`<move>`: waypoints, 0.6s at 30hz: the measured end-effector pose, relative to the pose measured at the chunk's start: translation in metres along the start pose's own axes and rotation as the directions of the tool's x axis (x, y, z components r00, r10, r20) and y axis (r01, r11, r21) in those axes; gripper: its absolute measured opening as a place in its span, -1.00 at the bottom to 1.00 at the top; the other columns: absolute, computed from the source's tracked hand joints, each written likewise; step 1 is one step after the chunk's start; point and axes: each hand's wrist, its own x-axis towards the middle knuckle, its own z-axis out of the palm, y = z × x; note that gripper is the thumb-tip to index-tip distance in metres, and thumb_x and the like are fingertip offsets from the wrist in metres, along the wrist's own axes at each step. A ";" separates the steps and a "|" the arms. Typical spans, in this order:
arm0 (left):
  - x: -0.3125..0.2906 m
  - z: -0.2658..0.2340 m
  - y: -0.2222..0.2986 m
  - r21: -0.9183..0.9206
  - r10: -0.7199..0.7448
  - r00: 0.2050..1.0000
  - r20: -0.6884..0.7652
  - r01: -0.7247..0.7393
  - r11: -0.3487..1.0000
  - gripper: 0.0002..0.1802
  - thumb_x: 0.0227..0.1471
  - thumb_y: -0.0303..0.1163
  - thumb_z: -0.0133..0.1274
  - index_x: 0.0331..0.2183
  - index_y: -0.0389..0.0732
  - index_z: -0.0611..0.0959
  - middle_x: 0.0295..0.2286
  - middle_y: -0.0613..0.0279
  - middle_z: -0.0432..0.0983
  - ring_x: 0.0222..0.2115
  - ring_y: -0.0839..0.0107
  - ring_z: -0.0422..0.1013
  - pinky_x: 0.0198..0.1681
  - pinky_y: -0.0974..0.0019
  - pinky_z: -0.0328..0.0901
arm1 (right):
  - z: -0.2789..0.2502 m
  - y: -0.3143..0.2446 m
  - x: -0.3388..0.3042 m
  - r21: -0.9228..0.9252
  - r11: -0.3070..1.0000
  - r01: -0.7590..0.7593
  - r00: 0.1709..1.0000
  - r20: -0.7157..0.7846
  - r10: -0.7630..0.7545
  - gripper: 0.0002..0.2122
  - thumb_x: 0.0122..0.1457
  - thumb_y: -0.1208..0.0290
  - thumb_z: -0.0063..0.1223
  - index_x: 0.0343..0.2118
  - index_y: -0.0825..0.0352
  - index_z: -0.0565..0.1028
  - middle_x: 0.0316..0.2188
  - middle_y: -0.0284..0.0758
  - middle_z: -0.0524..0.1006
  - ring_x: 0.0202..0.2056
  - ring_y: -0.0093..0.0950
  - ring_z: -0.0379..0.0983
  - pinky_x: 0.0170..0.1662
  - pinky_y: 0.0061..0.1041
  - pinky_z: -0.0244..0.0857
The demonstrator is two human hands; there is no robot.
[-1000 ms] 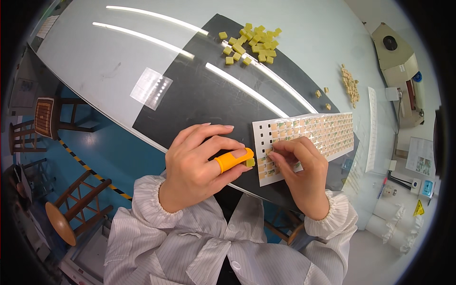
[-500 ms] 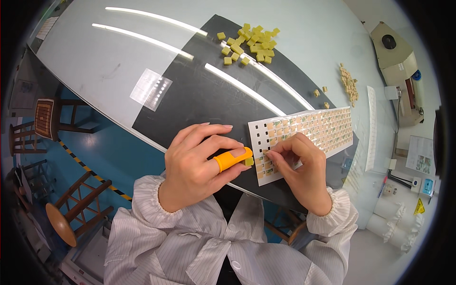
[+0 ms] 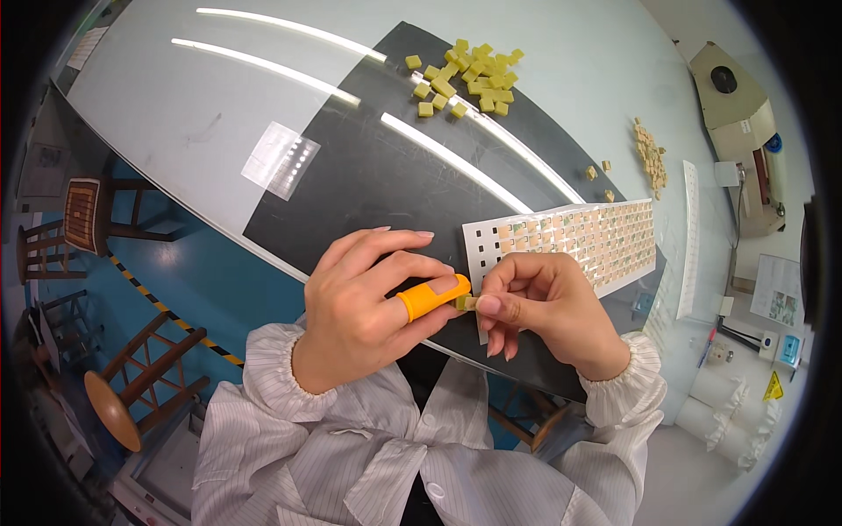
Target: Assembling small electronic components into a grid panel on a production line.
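My left hand wears an orange finger sleeve on one finger. Between its thumb and that finger is a small yellow-green block. My right hand pinches a small pale beige piece between thumb and forefinger, against or right beside the block; contact is hard to make out. Under and behind my right hand lies a white sheet with rows of square beige and green pieces and several dark square openings at its left end. My right hand hides the sheet's near-left part.
A pile of yellow-green blocks sits at the far end of the dark mat. Small tan pieces are heaped at right, with a few loose ones nearer. A clear plastic sheet lies left; a beige machine stands far right.
My right hand has moved left off the sheet to the block in my left hand, with a small beige piece now showing in its pinch. My left hand has barely moved.
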 end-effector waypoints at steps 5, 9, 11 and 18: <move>0.001 -0.001 0.000 0.004 0.006 1.000 0.009 -0.006 1.000 -0.78 -0.34 -0.37 0.35 -0.48 -0.09 0.71 -0.39 0.43 0.57 -0.16 0.33 0.47 -0.09 0.16 0.31 | 0.002 -0.002 0.001 -0.042 0.999 -0.007 1.000 0.005 0.007 -0.87 0.18 0.49 0.11 -0.43 0.43 0.46 -0.58 -0.30 0.53 -0.59 -0.59 0.51 -0.53 -0.70 0.39; 0.001 -0.002 -0.001 -0.002 0.006 1.000 0.018 -0.006 1.000 -0.77 -0.35 -0.38 0.35 -0.47 -0.09 0.71 -0.38 0.44 0.56 -0.15 0.33 0.46 -0.09 0.16 0.31 | 0.003 -0.002 0.002 -0.047 0.999 -0.015 1.000 -0.002 0.015 -0.88 0.17 0.49 0.12 -0.43 0.43 0.47 -0.58 -0.31 0.53 -0.58 -0.60 0.51 -0.54 -0.70 0.39; 0.001 -0.002 -0.001 -0.004 0.004 1.000 0.020 -0.004 1.000 -0.77 -0.35 -0.38 0.35 -0.47 -0.09 0.71 -0.38 0.44 0.56 -0.15 0.33 0.46 -0.09 0.16 0.31 | 0.003 -0.003 0.002 -0.053 0.999 -0.011 1.000 0.000 0.011 -0.88 0.17 0.50 0.12 -0.43 0.43 0.47 -0.58 -0.31 0.53 -0.59 -0.61 0.51 -0.54 -0.70 0.38; 0.001 -0.001 -0.002 -0.009 0.007 1.000 0.029 -0.007 1.000 -0.77 -0.35 -0.37 0.35 -0.47 -0.09 0.71 -0.37 0.44 0.57 -0.15 0.33 0.46 -0.07 0.16 0.31 | 0.003 -0.001 0.002 -0.057 0.998 -0.011 1.000 -0.018 0.010 -0.87 0.16 0.50 0.13 -0.45 0.43 0.47 -0.58 -0.33 0.52 -0.61 -0.61 0.49 -0.57 -0.70 0.37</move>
